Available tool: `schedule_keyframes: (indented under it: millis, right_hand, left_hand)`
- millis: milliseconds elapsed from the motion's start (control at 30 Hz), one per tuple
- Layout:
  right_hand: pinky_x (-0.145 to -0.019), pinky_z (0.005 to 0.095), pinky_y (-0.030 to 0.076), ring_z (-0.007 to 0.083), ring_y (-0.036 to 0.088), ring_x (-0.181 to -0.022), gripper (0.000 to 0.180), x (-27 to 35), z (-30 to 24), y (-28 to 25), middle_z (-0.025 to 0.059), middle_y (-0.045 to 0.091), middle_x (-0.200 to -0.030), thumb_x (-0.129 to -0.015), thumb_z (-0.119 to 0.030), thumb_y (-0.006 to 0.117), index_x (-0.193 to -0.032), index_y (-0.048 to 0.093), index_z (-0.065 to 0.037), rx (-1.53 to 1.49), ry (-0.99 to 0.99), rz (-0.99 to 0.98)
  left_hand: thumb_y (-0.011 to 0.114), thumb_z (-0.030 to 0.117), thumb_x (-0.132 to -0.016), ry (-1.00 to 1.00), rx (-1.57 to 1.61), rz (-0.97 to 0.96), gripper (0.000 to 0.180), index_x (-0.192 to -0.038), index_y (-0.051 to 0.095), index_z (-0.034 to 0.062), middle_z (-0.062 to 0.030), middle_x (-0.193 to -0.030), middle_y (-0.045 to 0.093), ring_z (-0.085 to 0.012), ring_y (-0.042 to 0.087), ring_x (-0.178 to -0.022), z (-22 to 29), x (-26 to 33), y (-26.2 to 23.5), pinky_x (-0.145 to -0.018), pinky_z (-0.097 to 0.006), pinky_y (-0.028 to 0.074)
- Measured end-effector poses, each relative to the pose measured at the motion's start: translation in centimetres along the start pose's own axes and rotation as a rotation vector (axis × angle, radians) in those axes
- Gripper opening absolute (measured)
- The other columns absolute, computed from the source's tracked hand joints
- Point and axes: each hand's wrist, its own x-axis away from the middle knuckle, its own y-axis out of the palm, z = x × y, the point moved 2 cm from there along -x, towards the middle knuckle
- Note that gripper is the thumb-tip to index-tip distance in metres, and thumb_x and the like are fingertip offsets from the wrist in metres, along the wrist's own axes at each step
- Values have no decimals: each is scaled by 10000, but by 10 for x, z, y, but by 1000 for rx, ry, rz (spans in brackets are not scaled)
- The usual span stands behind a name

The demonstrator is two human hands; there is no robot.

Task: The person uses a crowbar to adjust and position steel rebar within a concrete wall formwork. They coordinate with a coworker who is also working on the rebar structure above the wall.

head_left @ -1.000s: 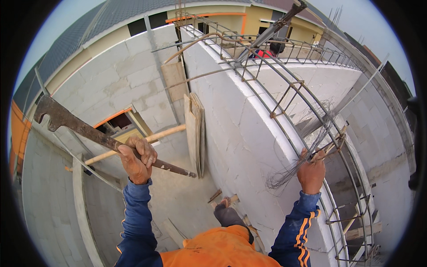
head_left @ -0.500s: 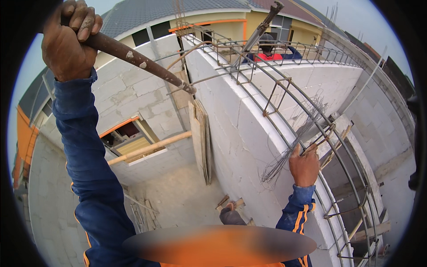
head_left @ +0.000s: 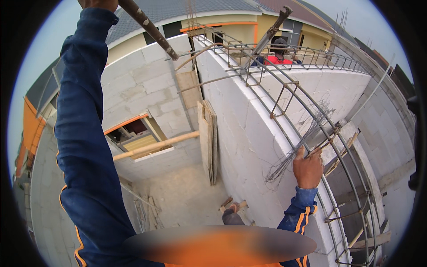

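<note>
Both hands grasp something: left [head_left: 100,3] (mostly cropped) apparently clenches a raised iron bar [head_left: 149,29], right [head_left: 308,168] grips rebar [head_left: 284,104].

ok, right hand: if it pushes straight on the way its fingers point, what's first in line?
The right hand points up and away along the rebar cage on the block wall. It already touches the loose tie wire bundle; a stirrup probably comes next, though depth is unclear.

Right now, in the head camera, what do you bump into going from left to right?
Blue sleeve → rusty bar → wooden pole → leaning boards → wire bundle → right hand → rebar cage.
</note>
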Motion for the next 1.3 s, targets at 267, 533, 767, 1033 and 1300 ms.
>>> schedule_keyframes:
  millis: [267,533,767,1033,1300]
  right_hand:
    - [-842,472,490,394,648,-935,451,-1,0,-2,264,665,-940,-891,-339,608,-1080,523,62,-1,43,-66]
    - [-824,473,499,390,652,-923,433,-1,1,-2,257,665,-921,-888,-339,614,-1052,521,51,5,33,-76]
    - [-830,475,502,394,653,-922,463,-1,0,0,267,665,-927,-893,-340,606,-1085,520,72,22,28,-75]
    - [-822,475,499,398,652,-917,478,-1,2,1,267,667,-937,-890,-343,605,-1098,521,80,14,20,-64]
    - [-839,469,492,394,647,-943,455,-1,1,-2,254,670,-964,-892,-344,601,-1078,521,64,-18,31,-59]
  left_hand:
    - [451,585,-969,-423,-372,-648,528,-719,466,121,22,-575,393,-73,382,-455,-16,42,-61,-476,-266,375]
    - [446,597,-963,-280,-1017,-1075,649,-742,594,6,-164,-537,518,-342,583,-558,-61,151,-128,-567,-465,431]
    - [516,455,-972,-115,-1154,-1161,523,-887,663,-40,-248,-628,598,-417,611,-604,-68,157,-138,-604,-484,477]
    - [553,479,-937,14,-1290,-1265,503,-817,679,7,-195,-703,655,-384,648,-704,-78,143,-98,-651,-476,517]
    - [589,451,-930,161,-1418,-1377,457,-845,685,13,-171,-729,660,-338,660,-724,-75,112,-51,-666,-447,531]
